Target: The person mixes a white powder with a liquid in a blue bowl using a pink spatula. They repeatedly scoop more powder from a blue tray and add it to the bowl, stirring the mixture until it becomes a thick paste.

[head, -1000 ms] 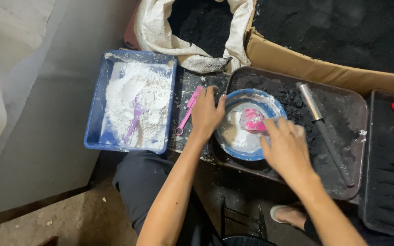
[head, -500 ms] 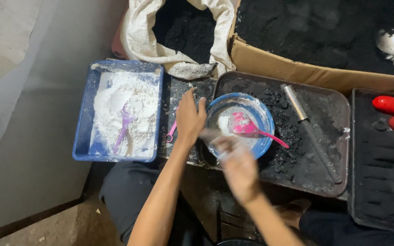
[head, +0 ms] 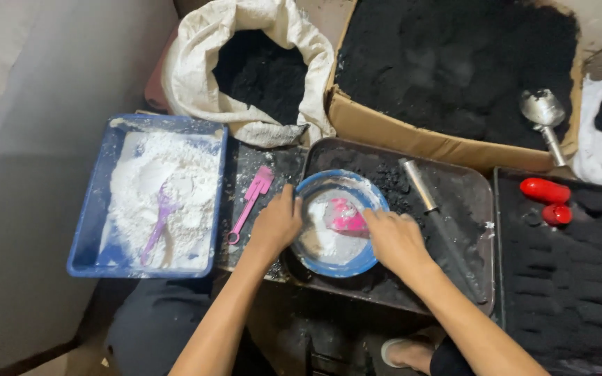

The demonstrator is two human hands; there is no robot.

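Observation:
A blue bowl [head: 313, 185] with white powder stands on a dark tray [head: 479, 230] covered in black powder. My left hand [head: 276, 224] grips the bowl's left rim. My right hand [head: 393, 240] is at the bowl's right side, closed on the handle of a pink spoon [head: 345, 213] whose head rests in the white powder. A second pink spoon [head: 251, 195] lies on the dark surface just left of the bowl.
A blue tub [head: 93, 212] of white powder with a purple spoon [head: 160, 216] sits at the left. Behind stand a white sack [head: 196, 73] and a cardboard box [head: 412, 139] of black powder. A metal scoop [head: 544, 118], a metal tool [head: 430, 205] and two red objects [head: 546, 193] lie at the right.
My right hand pulled back toward me, then returned to the bowl and took hold of the pink spoon. My left hand stayed on the bowl's rim. The camera moved closer.

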